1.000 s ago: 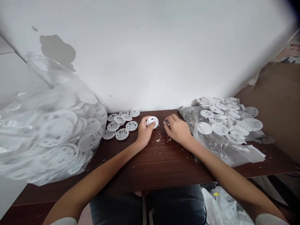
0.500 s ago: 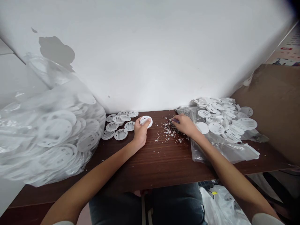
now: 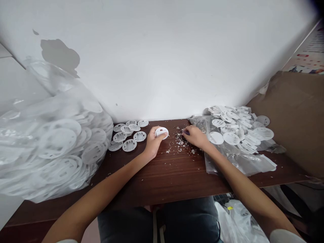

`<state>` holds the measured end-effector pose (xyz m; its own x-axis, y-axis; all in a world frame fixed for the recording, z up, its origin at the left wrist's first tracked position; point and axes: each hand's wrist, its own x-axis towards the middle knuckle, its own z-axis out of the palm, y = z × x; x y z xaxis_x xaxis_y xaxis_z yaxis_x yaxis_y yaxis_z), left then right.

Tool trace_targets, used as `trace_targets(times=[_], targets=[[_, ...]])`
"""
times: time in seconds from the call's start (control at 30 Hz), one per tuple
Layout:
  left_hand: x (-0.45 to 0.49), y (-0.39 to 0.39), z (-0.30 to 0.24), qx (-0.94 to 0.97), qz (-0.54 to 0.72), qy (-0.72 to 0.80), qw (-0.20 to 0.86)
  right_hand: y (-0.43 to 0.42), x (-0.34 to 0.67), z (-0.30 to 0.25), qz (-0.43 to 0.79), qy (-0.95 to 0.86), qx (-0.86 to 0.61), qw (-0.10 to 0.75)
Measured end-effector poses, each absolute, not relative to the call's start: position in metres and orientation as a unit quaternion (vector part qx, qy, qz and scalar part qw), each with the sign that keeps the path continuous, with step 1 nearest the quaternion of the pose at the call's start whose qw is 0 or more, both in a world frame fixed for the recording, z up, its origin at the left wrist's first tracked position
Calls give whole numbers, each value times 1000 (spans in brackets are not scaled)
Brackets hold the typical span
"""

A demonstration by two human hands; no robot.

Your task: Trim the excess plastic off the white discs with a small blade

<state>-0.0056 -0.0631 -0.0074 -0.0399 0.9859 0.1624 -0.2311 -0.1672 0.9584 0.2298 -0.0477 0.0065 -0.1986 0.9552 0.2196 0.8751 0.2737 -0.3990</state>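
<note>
With the clock centred on the held disc, a bulging clear bag [image 3: 59, 145] packed with white discs fills nine o'clock. If it were knocked, its weight could slump toward the loose slotted discs [image 3: 129, 145], which lie on the dark table [image 3: 174, 184] at nine o'clock too, nearer in, some overlapping. A sweep of the left elbow could be enough to start that.

At half past seven the left hand [image 3: 152, 144] grips the white disc [image 3: 162, 130] above the table, thumb across its face and fingers behind. The disc could tip or slip if the thumb's press eased, since only one side is supported.

Between three and four o'clock spread small shiny pieces [image 3: 181, 141]. The right hand [image 3: 195, 136] is at three o'clock, its fingers bunched over their far edge; whether they pinch one cannot be told. The pieces look tiny and tangled, so a hurried pinch could lift several together or flick some away.

Farther out at three o'clock, a heap of discs [image 3: 231, 138] lies on flattened clear plastic [image 3: 227, 163]. The right forearm crosses that sheet; a snag could drag it and topple the heap.
</note>
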Motion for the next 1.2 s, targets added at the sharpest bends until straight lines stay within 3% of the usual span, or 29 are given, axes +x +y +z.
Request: trace_targets(times=[0.2,0.4,0.5,0.8,1.0,1.2], targets=[[-6,-64,-11,561,579,376,457,-44,237,13,152,-719,-604,308],[-4,-68,-9,570,578,394,431,-50,241,31,509,-569,-476,436],[-1,-74,-7,594,558,377,440,-52,240,35,586,-522,-424,451],[-6,-83,1,755,513,331,237,-56,233,33,594,-519,-410,459],[-3,-88,-1,788,485,327,192,-63,222,37,580,-536,-417,450],[-1,-94,0,785,484,315,224,-66,216,30,577,-563,-399,437]])
